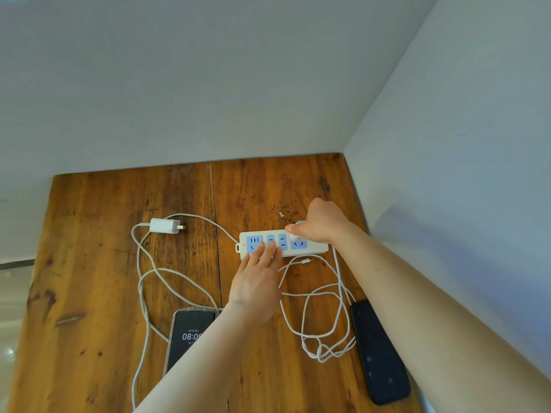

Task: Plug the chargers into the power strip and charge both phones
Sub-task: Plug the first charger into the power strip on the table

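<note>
The white power strip is lying near the back right of the wooden table, its long axis running left to right, blue sockets facing up. The left hand is pressing flat on its near left part, fingers straight and close together. The right hand is pinching a white charger over the rightmost socket. A second charger is lying unplugged to the left, prongs pointing right. Two phones, one lit and one dark, are lying nearer, among loose white cables. Pale walls are meeting at the table's corner.
</note>
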### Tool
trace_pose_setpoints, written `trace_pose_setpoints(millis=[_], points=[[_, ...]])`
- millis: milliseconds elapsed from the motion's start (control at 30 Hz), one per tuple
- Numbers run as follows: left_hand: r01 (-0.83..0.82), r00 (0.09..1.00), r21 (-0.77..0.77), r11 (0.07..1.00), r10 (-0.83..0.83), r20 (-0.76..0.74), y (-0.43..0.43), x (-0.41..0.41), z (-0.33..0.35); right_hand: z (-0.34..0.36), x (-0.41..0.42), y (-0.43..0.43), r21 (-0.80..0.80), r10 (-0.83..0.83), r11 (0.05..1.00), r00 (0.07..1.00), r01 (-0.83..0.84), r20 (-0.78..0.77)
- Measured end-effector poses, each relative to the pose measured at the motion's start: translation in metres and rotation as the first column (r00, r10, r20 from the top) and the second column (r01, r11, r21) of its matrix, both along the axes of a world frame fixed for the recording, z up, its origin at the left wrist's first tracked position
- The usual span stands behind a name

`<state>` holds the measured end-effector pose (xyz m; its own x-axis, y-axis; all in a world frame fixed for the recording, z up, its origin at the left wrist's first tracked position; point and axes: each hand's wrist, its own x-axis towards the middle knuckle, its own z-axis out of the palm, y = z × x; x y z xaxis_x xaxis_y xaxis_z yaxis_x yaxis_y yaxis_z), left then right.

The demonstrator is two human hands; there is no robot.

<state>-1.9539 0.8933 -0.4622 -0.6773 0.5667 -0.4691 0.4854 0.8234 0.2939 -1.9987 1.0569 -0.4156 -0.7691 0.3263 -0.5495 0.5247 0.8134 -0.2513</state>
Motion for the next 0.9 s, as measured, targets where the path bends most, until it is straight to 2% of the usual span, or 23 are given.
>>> trace_pose_setpoints(millis=[167, 333, 700, 800, 900], points=[[0.001, 1.0, 0.001, 1.0, -0.001, 0.012, 0.0, 0.0, 0.001, -0.008, 0.002, -0.013, 0.038, 0.007, 0.999, 1.0, -0.007, -0.017], [-0.005, 1.0, 0.003, 1.0, 0.005, 0.006, 0.0, -0.001, 0.001, -0.005, 0.0, -0.015, 0.003, -0.034, 0.999, 0.999, 0.034, 0.005], [-0.008, 1.0, 0.0, 1.0, 0.008, -0.011, -0.002, 0.004, -0.004, -0.015, 0.015, -0.02, -0.034, -0.176, 0.984, 0.98, 0.173, -0.088], [-0.021, 0.999, 0.043, 0.999, 0.022, -0.025, -0.004, 0.008, -0.006, -0.021, 0.022, -0.022, -0.047, -0.216, 0.976, 0.968, 0.211, -0.131], [-0.093, 0.993, 0.184, 0.979, 0.105, -0.058, -0.011, 0.019, -0.012, -0.028, 0.032, -0.022, -0.064, -0.228, 0.974, 0.956, 0.219, -0.184]])
